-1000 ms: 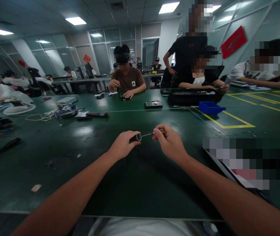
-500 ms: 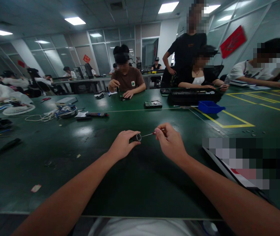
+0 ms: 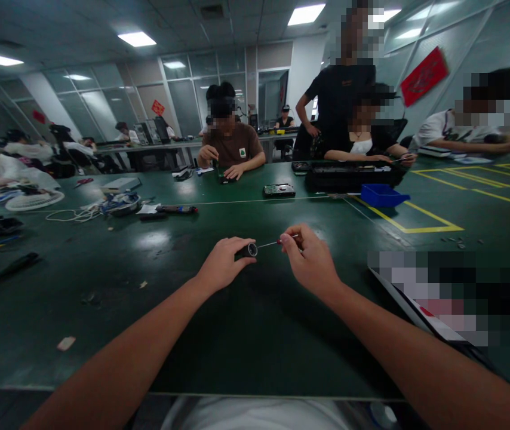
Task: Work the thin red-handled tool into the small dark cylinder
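My left hand (image 3: pixel 223 263) is closed round a small dark cylinder (image 3: pixel 250 250) with a pale ring at its end, which faces right. Between the fingers of my right hand (image 3: pixel 311 257) is a thin screwdriver (image 3: pixel 269 244) with a red part near the grip. Its shaft points left, and the tip is at the ringed end of the cylinder; whether it touches or sits inside, I cannot tell. Both hands are just above the green table (image 3: pixel 255 334), and my fingers cover most of the screwdriver's handle and the cylinder's far end.
A blue tray (image 3: pixel 384 195) stands at the right, beyond yellow tape lines. A circuit board device (image 3: pixel 279 190) lies ahead, with a pen-like tool (image 3: pixel 177 209) and tangled cables (image 3: pixel 120 203) to the left. A flat object, partly blurred, lies by my right forearm. Several people sit around the table.
My hands, the cylinder and the screwdriver stay nearly in the same place. At the far right, a seated person's head and arm have shifted slightly.
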{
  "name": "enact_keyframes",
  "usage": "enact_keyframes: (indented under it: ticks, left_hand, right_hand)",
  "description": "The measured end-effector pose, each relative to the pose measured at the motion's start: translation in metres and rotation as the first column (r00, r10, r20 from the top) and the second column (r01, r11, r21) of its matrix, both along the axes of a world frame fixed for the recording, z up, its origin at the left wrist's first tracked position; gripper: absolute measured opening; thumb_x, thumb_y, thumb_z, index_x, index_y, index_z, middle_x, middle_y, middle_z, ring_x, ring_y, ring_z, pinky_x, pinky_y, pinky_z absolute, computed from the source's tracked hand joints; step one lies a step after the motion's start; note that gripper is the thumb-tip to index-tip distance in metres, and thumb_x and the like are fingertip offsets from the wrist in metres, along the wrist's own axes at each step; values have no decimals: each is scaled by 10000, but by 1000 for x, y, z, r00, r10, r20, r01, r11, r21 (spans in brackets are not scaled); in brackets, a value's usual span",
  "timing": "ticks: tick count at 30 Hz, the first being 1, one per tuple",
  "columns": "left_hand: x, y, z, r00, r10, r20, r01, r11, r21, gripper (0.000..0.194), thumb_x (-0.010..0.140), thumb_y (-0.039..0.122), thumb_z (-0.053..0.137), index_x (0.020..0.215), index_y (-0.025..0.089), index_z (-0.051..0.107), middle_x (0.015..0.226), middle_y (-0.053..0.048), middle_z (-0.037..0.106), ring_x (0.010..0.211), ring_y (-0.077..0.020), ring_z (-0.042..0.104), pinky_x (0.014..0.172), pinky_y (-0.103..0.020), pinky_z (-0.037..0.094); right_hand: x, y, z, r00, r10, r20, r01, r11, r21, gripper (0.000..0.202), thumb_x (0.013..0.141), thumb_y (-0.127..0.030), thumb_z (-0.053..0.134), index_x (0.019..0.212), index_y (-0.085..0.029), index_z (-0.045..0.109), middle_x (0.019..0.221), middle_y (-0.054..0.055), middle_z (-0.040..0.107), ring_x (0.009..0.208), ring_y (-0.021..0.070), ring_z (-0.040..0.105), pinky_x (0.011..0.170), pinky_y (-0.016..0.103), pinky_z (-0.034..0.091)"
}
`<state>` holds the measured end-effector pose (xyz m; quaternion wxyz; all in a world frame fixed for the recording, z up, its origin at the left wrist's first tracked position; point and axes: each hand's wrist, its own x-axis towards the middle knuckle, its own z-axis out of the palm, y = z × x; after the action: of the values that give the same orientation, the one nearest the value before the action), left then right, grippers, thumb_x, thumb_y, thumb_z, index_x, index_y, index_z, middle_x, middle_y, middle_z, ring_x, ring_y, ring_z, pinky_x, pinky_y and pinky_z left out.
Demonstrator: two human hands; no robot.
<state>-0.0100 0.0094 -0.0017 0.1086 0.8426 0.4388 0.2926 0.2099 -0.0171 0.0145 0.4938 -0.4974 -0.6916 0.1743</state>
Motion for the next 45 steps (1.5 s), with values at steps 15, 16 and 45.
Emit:
enact_keyframes:
  ticks: [15,16,45]
  left_hand:
    - [-1,-2,2,1000,-23,-16,22,1000,-21,392,893,277,715,1277,243,647,1231,-69,699,1164,-252,617,1066,-476,424]
    - [-1,-2,2,1000,-21,-16,21,1000,-22,393,891,276,717,1276,243,647,1228,-69,700,1162,-254,618,1067,-478,423]
    - [-1,-2,4,1000,7,-25,-8,999,-38,404,889,285,717,1283,225,656,1214,-77,700,1143,-247,623,1090,-477,427]
  right_hand:
    - [0,-2,0,998,24,-53,-24,1000,-8,169,975,-384,501,892,-248,557,720,9,646,642,181,603,618,323,423]
    - [0,-1,0,997,28,-66,-29,1000,-12,171,975,-386,502,894,-246,559,715,8,642,643,180,602,620,323,425]
    - [-3,18,-14,821,83,-565,-203,967,-153,218,863,-435,633,937,-231,610,814,23,657,740,186,610,734,360,509]
